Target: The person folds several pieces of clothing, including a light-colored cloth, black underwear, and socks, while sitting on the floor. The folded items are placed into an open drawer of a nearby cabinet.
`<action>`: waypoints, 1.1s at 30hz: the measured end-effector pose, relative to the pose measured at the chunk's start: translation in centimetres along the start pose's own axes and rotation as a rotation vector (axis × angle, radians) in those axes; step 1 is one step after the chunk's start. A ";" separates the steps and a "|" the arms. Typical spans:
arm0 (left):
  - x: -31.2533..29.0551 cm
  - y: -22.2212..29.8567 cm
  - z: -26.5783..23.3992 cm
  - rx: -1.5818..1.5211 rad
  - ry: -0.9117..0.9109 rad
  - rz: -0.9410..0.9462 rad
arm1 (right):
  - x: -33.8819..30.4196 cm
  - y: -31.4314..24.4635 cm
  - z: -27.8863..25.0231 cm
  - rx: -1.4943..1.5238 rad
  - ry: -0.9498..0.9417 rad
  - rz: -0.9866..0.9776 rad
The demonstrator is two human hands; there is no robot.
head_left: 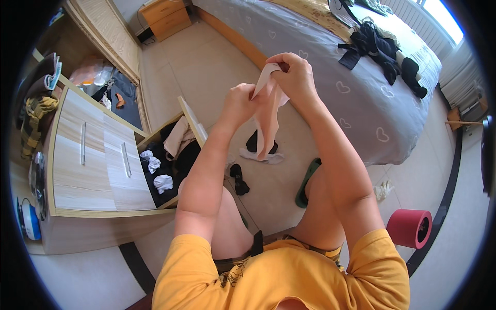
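Observation:
A thin, pale beige sock with a whitish band hangs between my hands, in front of me and above the floor. My left hand pinches one side of its upper edge. Higher and to the right, my right hand grips the other side of the band, fingers closed. The sock's lower end dangles just over a white sock and a black piece of cloth on the tiles. Nearer to me lies a black sock.
At left, an open drawer holds dark clothes and balled white socks. A bed with a grey heart-patterned cover bears black clothes. A green slipper is on my foot; a red cylinder stands at right.

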State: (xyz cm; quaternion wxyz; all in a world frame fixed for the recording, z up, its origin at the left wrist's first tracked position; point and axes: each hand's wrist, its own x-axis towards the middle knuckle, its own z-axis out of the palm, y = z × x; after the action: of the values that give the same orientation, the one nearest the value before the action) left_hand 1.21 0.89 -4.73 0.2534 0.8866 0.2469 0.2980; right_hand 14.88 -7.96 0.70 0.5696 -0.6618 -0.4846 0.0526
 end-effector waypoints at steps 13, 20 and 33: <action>0.0 -7.6 -7.5 -0.263 0.166 -0.433 | 2.7 8.4 -6.5 -0.407 0.151 -0.215; -0.3 -6.0 -9.9 -0.501 0.223 -0.544 | 2.3 8.6 -8.5 -0.088 0.038 0.235; -0.7 -5.0 -9.3 -0.310 0.312 -0.239 | 1.9 5.7 -6.8 -0.372 -0.017 0.210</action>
State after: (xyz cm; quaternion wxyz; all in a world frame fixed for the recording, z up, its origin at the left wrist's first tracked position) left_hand -6.77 7.04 -1.59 0.3785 0.7448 0.3376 0.4336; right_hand 23.46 -10.74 -0.63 0.4249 -0.8019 -0.4191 0.0269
